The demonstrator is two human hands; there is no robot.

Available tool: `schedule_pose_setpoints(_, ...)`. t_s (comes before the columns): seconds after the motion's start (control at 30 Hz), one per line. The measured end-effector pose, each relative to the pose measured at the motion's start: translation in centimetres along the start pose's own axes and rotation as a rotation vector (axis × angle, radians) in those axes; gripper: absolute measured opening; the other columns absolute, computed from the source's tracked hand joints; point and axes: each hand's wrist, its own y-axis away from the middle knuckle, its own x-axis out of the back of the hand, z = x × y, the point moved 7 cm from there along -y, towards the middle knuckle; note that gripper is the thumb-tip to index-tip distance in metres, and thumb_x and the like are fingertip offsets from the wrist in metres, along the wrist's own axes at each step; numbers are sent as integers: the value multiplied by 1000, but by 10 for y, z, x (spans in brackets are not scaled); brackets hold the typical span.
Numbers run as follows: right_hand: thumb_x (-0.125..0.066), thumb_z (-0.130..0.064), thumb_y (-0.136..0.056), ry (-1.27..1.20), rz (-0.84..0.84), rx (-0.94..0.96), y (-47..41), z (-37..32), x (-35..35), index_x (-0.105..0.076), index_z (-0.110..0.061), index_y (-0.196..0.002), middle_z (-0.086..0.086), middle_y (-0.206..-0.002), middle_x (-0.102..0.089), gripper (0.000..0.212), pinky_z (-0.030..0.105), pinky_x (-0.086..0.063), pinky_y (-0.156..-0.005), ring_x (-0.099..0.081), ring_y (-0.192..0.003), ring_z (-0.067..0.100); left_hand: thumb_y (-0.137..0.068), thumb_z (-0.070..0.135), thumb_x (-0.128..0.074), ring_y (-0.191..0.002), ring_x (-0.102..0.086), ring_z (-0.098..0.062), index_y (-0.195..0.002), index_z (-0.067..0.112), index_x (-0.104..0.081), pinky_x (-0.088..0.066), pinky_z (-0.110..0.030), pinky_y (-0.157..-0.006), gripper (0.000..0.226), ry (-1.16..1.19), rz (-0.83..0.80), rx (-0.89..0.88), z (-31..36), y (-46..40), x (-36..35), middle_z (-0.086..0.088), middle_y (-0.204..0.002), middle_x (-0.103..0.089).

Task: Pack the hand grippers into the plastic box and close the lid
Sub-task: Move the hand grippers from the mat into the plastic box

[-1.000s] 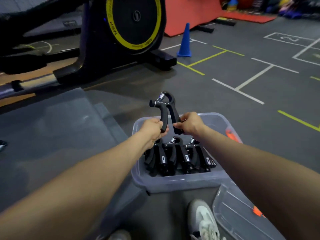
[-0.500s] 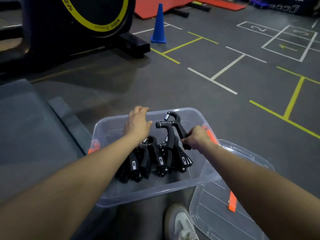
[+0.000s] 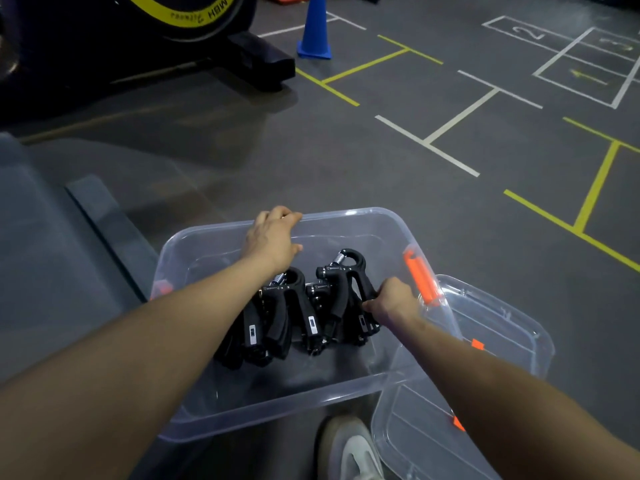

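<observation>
A clear plastic box (image 3: 346, 220) with orange side latches sits on the floor in front of me. Several black hand grippers (image 3: 277, 323) stand in a row inside it. My right hand (image 3: 393, 303) is shut on one handle of the rightmost hand gripper (image 3: 346, 275), which stands at the right end of the row. My left hand (image 3: 272, 237) rests on the box's far rim, fingers curled over the edge and holding no hand gripper. The clear lid (image 3: 485, 341) lies on the floor to the right, partly under the box's right edge.
A grey padded mat (image 3: 52, 254) lies to the left of the box. My white shoe (image 3: 353, 448) is below it. A black exercise machine (image 3: 138, 39) with a yellow ring stands at the back left, a blue cone (image 3: 315, 32) beside it. Taped lines cross the floor.
The hand gripper has come down from above the box into the right end of the row. My left hand let go of it and moved onto the box's far rim.
</observation>
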Motion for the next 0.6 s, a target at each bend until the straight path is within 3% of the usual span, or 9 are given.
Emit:
schedule_pose_setpoints(0.13,-65,-14,-77,-20,35,-2,-1,4,0,-65,-8,-96,11,-99,-70,20,27,-43,-68,-67,-96,30,-87,24,-64,-131,-31,-23,-140,26,-40,-34,-38,-110,59,12,-2,-10,0,-1,-1,5,-140,-39)
schedule_pose_setpoints(0.23,-66,-8,-75,-55,57,44,1,1,-2,-68,-11,-96,11,-97,-72,22,29,-51,-75,-67,-95,30,-87,23,-64,-132,-30,-23,-141,26,-39,-33,-38,-110,59,16,-6,-15,-1,-2,-1,5,-141,-38)
schedule_pose_setpoints(0.43,-62,7,-78,-206,-98,134,10,-6,-17,-65,-11,-119,13,-108,-70,44,34,-51,-95,-66,-102,26,-87,23,-63,-133,-28,-23,-141,25,-39,-31,-36,-112,59,20,-38,-15,0,-3,0,4,-142,-37)
schedule_pose_setpoints(0.6,-62,3,-82,-225,-99,171,13,-25,-4,-61,-9,-124,12,-116,-67,44,27,-46,-96,-63,-107,25,-88,26,-61,-135,-29,-25,-144,24,-35,-30,-36,-113,61,-16,-128,-13,2,-1,3,2,-147,-33)
